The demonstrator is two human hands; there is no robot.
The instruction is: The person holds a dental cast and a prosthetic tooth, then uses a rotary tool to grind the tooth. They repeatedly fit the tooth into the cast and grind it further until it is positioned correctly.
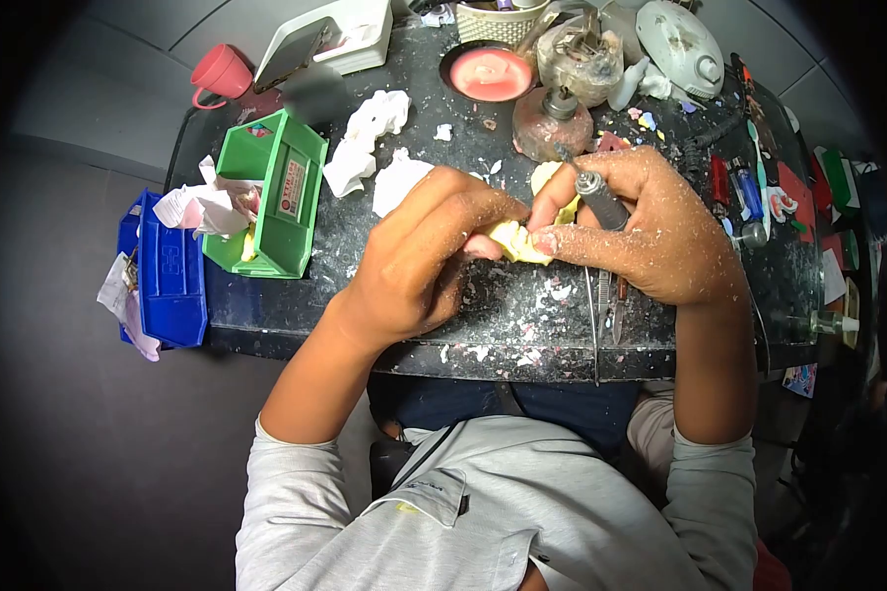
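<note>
Fingers of my left hand point(429, 246) are closed on the left side of a pale yellow piece point(518, 242) over the dark, debris-strewn table. My right hand point(646, 222), dusted with pale specks, holds a dark rotary handpiece point(602, 201) with a metal end. Its thumb and a fingertip also meet the right side of the yellow piece. The handpiece's tip is hard to make out. Below the hands, thin metal tools point(603, 305) lie near the table's front edge.
A green bin point(301, 236) and a blue bin point(172, 286) with papers stand at the left. Behind are crumpled tissue point(370, 138), a pink bowl point(491, 74), a round bottle point(552, 126), a white device point(682, 49) and a pink cup point(222, 71). Lighters point(746, 187) lie right.
</note>
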